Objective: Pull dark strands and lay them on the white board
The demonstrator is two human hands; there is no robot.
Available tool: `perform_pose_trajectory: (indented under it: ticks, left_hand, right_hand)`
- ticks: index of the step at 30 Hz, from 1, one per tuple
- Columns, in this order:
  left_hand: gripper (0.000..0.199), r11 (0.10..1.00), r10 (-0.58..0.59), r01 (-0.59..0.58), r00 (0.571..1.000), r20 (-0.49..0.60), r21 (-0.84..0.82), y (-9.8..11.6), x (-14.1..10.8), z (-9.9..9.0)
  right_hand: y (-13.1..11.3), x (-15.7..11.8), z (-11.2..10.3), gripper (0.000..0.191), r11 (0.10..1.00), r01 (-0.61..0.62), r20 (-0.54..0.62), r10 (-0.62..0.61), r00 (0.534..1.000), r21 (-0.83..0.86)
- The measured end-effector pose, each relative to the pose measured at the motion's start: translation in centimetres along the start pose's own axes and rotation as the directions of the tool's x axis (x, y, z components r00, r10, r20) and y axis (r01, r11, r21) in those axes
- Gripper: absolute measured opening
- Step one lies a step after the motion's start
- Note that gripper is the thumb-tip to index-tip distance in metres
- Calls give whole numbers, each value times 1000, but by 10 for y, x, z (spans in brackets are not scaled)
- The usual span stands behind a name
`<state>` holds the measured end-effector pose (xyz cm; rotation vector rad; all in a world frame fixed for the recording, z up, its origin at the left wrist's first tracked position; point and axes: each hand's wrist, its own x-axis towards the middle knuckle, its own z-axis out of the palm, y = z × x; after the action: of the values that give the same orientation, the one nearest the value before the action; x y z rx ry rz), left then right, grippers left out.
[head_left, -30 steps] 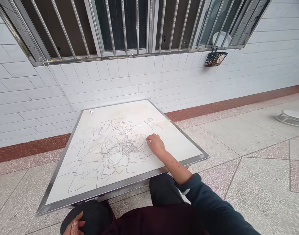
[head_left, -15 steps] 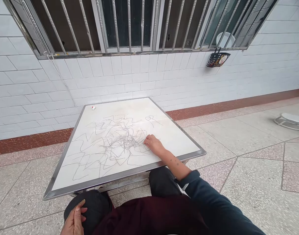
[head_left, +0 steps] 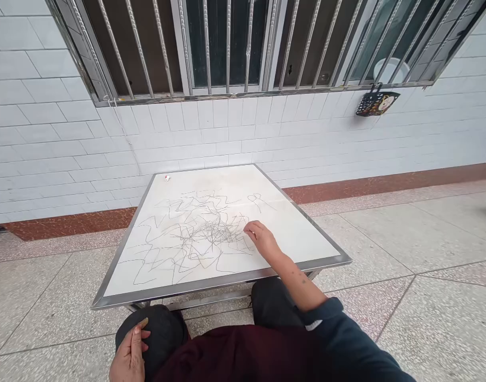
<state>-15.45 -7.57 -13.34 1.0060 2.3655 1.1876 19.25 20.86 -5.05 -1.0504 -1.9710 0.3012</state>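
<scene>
Many thin, dark, wavy strands point(head_left: 211, 233) are spread over the white tabletop point(head_left: 298, 233), densest in the middle. My right hand point(head_left: 262, 240) is over the tabletop at the right edge of that tangle. Its thumb and fingertips are pressed together in a pinch, and whatever they hold is too fine to make out. On my left knee point(head_left: 163, 323) rests my left hand point(head_left: 128, 354), thumb against the curled fingers. Anything between those fingers is hidden. A single looped strand point(head_left: 255, 197) lies apart, farther back and to the right.
The table has a grey metal rim point(head_left: 223, 280) and stands near a white tiled wall point(head_left: 211, 127). A small red-and-white object point(head_left: 167, 178) sits at its far left corner. Above are window bars point(head_left: 228, 48), with a dark patterned basket point(head_left: 376, 103) hanging at the right.
The view has turned slightly left, so the table and wall appear farther right. My right hand seems a little more raised at the wrist, still pinched. My left hand stays on the knee.
</scene>
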Motion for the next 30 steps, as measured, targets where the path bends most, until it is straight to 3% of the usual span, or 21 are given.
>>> perform_pose_trajectory:
  ticks: [4,9,15,18,22,25,27,30]
  left_hand:
    - [52,1000,-22,22,1000,0,-17,-1,-2,-3]
    - [57,994,-35,33,999,-12,-100,0,-4,-7]
    - [65,961,-40,13,995,-95,-276,14,-15,-7]
    - [56,924,-47,9,995,-89,-381,50,-31,-7]
    - [43,848,101,-21,987,123,-530,127,-42,-11]
    - [44,803,174,-40,970,170,-594,176,-36,-12]
    - [45,764,233,-62,955,185,-642,196,-30,-9]
    - [42,711,274,-18,928,253,-703,210,-30,-3]
  right_hand:
    - [-8,1,-2,19,990,-125,-74,129,989,64]
    - [-21,-3,0,18,935,-303,-97,324,941,187]
    - [-55,-7,-5,21,868,-343,-75,393,916,360]
    - [-82,-19,-14,23,828,-319,-12,365,931,461]
    - [-124,-41,-28,21,854,-258,58,261,964,451]
    - [-149,-54,-36,20,860,-230,89,213,973,455]
    - [-160,-60,-38,19,842,-245,116,216,970,480]
    - [-169,-66,-39,18,826,-263,129,230,965,498]
